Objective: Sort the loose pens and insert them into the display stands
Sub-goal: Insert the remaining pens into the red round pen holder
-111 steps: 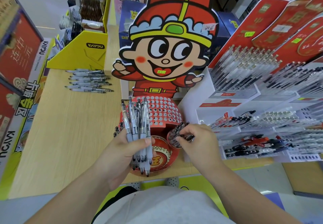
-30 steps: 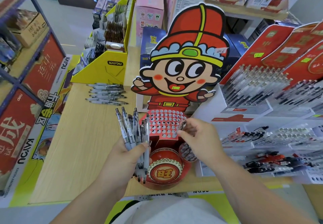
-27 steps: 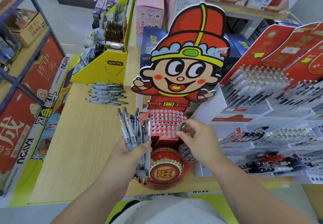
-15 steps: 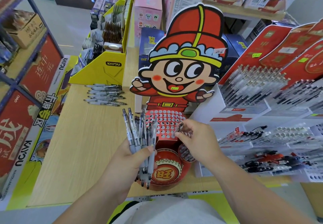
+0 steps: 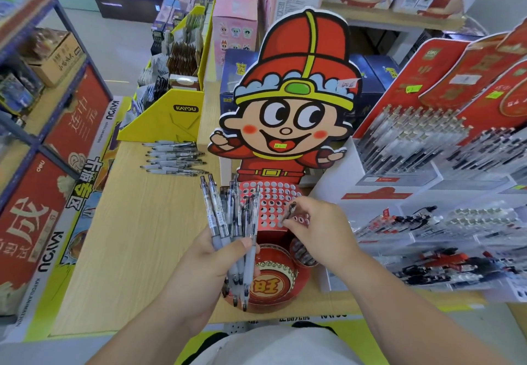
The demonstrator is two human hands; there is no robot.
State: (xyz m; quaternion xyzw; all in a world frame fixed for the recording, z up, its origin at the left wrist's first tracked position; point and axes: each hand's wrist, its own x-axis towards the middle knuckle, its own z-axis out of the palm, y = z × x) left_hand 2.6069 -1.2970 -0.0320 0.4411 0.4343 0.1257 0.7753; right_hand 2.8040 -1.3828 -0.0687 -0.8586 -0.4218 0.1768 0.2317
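Left hand (image 5: 216,262) gripping the pen bunch (image 5: 231,222), right hand (image 5: 310,222) pinching one pen (image 5: 288,213) over the red stand's holes (image 5: 268,202). Next up, probably lining its tip with an empty hole.

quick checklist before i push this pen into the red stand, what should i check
1. Right hand pinches a single pen: ok.
2. Pen is over the holed panel of the red stand: ok.
3. Pen tip lined up with one hole: cannot tell, the fingers hide it.
4. Free holes on the holed panel: ok, many look empty.
5. Left hand holds the bundle of pens, thumb across it: ok.
6. All loose pens gathered: not ok, a row of pens lies on the table by the yellow box.
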